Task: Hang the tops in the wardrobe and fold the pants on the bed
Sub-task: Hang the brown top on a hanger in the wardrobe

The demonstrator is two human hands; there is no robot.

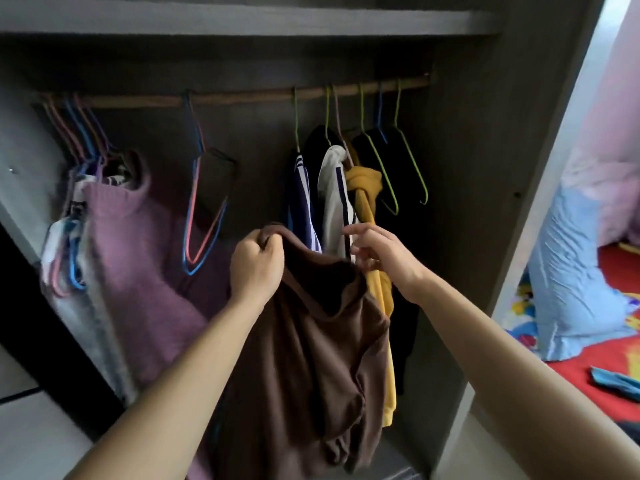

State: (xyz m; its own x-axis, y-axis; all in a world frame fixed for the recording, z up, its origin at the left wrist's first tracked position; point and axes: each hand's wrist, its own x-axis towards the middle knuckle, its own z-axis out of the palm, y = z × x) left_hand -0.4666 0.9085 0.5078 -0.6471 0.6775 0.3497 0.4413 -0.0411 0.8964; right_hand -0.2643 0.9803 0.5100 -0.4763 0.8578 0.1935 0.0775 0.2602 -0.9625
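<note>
While the left hand (256, 263) clamps its fingers on the limp brown fabric top (304, 358) and the right hand (381, 259) shows no certain hold, the top may snag the adjacent mustard-yellow garment (363, 188).

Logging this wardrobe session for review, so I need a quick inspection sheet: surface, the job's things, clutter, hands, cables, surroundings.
Surface: wooden rail spans the wardrobe; bed with a red sheet at far right.
Job's things: brown top held up in front of the hanging clothes; empty blue-red hangers and green hangers on the rail.
Clutter: blue cloth lying on the bed.
Grippers: left hand grips the brown top's upper edge; right hand at its other edge beside the yellow garment, grip unclear.
Cables: nothing seen.
Surroundings: mauve sweater hanging at left; blue pillow on the bed.
</note>
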